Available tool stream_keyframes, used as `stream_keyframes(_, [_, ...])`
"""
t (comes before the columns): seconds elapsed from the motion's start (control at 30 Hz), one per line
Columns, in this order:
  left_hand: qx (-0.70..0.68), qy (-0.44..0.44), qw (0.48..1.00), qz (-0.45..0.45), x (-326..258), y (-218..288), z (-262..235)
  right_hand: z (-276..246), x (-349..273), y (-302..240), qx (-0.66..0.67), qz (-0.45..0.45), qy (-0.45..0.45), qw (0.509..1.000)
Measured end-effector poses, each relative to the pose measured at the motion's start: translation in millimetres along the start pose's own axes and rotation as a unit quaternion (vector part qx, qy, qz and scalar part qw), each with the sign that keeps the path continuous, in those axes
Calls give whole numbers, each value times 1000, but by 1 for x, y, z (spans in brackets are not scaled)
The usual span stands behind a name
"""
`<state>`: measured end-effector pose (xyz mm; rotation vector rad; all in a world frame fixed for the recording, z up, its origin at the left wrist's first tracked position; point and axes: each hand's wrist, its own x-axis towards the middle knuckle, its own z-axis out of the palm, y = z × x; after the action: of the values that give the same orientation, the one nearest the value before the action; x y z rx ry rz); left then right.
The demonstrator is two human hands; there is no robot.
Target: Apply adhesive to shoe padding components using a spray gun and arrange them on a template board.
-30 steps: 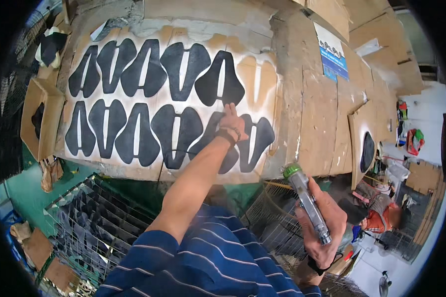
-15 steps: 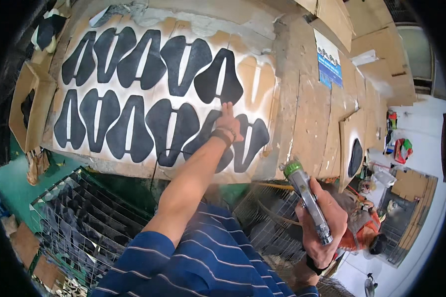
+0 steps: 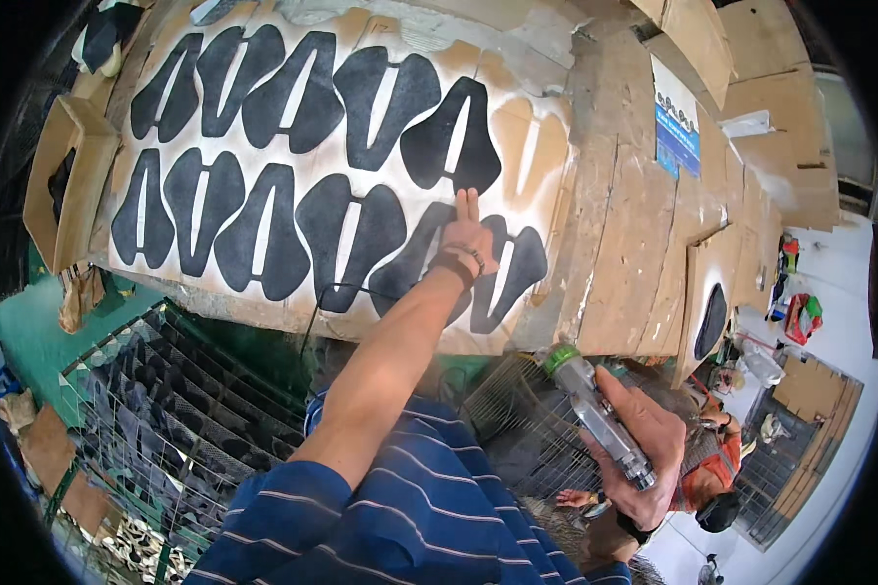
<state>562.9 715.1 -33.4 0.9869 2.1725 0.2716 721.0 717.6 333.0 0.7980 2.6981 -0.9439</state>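
My left hand (image 3: pixel 469 237) reaches over the board, its first two fingers stretched out together. Their tips touch the lower edge of a black cut piece (image 3: pixel 485 156), split by a slot and shaped like a shoe upper. Below that hand, my wrist and forearm partly cover another such piece (image 3: pixel 415 255). Two rows of similar black pieces (image 3: pixel 353 234) lie on the white-sprayed board (image 3: pixel 293 168). Off the table's front edge, my right hand (image 3: pixel 651 439) is wrapped around a metal spray gun (image 3: pixel 600 414) with a green ring at its front end, which points up and left.
Right of the board are cardboard sheets (image 3: pixel 615 263) and a small panel bearing one black oval (image 3: pixel 711 320). A cardboard box (image 3: pixel 90 185) stands at left. Wire racks (image 3: pixel 195 409) with dark pieces are below the table. A co-worker in orange (image 3: pixel 709 483) is at lower right.
The whole view has shifted a little, with the board higher and further right. My left fingertips stay at the same piece. The spray gun is slightly lower and left; the co-worker's hand now shows.
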Motion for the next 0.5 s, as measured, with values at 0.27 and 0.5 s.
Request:
stream_keyframes(0.27, [-26,-6,1000,3,0,-3,0,12,12,1,26,-32,74,996])
stream_keyframes(0.5, [-30,14,999,2,-2,-2,3,-5,3,1,-19,-22,7,1000])
